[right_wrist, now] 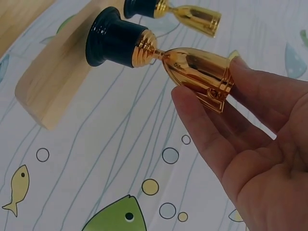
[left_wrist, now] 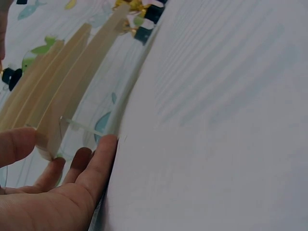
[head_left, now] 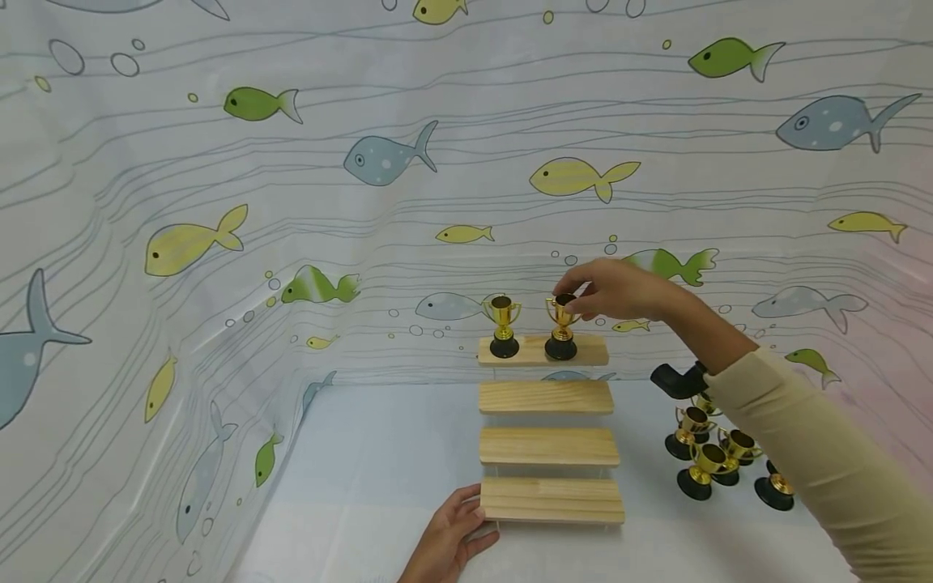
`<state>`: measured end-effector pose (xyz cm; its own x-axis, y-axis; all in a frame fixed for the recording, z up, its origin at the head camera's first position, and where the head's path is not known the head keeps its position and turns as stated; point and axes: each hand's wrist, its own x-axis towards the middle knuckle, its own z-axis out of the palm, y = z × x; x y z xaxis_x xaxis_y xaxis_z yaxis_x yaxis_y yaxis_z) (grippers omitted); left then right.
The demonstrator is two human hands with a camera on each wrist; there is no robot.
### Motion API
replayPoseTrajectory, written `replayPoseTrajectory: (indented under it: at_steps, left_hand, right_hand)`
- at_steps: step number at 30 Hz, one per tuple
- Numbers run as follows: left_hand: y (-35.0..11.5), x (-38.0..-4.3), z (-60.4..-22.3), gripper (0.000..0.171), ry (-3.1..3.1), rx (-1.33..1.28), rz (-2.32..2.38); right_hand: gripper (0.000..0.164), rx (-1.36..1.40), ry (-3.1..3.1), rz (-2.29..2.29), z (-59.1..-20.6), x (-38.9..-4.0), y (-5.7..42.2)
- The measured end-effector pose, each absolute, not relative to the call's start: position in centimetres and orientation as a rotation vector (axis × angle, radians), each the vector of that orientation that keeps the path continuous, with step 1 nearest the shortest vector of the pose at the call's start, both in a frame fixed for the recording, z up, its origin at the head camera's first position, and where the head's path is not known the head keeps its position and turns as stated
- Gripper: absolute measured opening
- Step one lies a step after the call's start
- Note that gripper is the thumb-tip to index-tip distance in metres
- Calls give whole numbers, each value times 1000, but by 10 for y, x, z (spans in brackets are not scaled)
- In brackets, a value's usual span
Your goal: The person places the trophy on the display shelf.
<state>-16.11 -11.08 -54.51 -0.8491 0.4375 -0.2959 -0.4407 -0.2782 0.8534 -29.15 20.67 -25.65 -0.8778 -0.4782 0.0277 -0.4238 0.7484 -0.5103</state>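
My right hand (head_left: 619, 290) pinches a small gold trophy cup (right_wrist: 195, 70) by its rim and handle. The black base (head_left: 560, 348) of that cup is at the top step of a wooden tiered display stand (head_left: 548, 447). To its left on the same step stands a second gold trophy cup (head_left: 503, 314), upright. Low in the head view, my left hand (head_left: 450, 530) holds the left end of the bottom step. Its thumb is at the board's end, with the fingers lower, by a clear support (left_wrist: 79, 126).
Several gold trophy cups (head_left: 707, 465) with black bases stand on the white surface (head_left: 350, 478) to the right of the stand, partly behind my right sleeve (head_left: 816, 453). A black object (head_left: 678, 380) is at the right wrist. A fish-patterned sheet (head_left: 408, 227) hangs behind.
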Motion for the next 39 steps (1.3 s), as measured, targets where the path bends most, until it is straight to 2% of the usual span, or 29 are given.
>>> replayPoseTrajectory:
  at_steps: [30,39]
  left_hand:
    - [-111,-160,-545,58,1418,15,2154]
    - [-111,-160,-546,55,1364,119,2181]
  right_hand:
    - [31,-750,2783,-869,-264,-306,185]
    - [30,-770,2784,-880,-266,-306,185]
